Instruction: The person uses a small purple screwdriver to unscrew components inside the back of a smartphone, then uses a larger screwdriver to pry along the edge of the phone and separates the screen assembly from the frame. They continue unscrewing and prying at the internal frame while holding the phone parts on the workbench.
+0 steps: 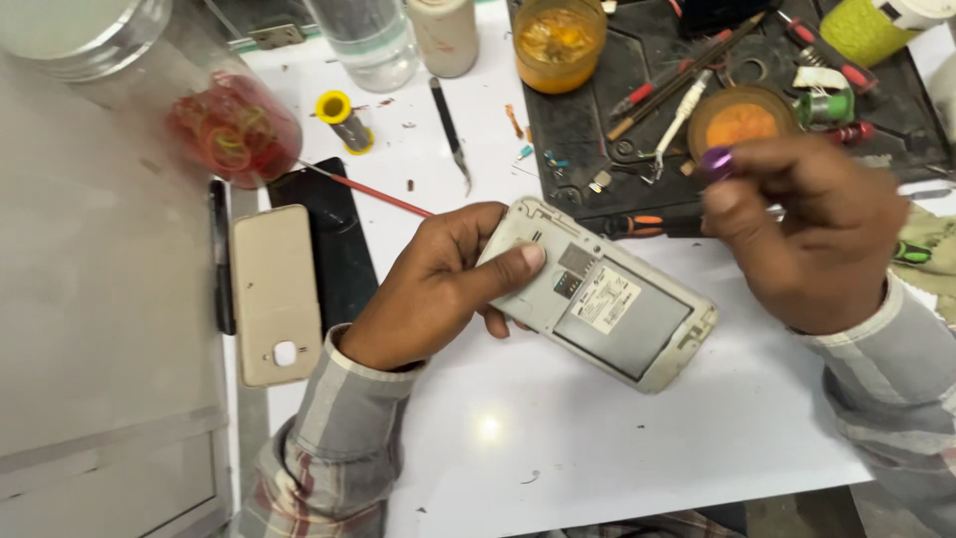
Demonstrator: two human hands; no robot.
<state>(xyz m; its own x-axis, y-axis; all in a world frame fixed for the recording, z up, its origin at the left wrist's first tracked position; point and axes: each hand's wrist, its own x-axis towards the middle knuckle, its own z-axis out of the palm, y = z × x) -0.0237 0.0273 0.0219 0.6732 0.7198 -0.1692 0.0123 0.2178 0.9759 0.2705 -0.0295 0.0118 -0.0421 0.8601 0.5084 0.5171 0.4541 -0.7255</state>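
Observation:
My left hand [438, 284] grips a white phone [607, 299] by its upper end, thumb lying across its open back. The phone has no back cover and its battery bay shows a label. My right hand [802, 224] hovers just right of the phone, fingers closed around a small tool with a purple end [717, 157]. The tool's tip is hidden behind my fingers. A gold back cover [276, 294] lies at the left, beside a black phone screen [334, 234].
A black work mat [597, 125] at the back holds screwdrivers, tweezers and small parts. An orange jar [558, 45], a clear bottle [370, 40], a yellow-capped spool [344, 120] and a bag of rubber bands [234, 130] stand around. A black probe [450, 130] lies on the white table [597, 438].

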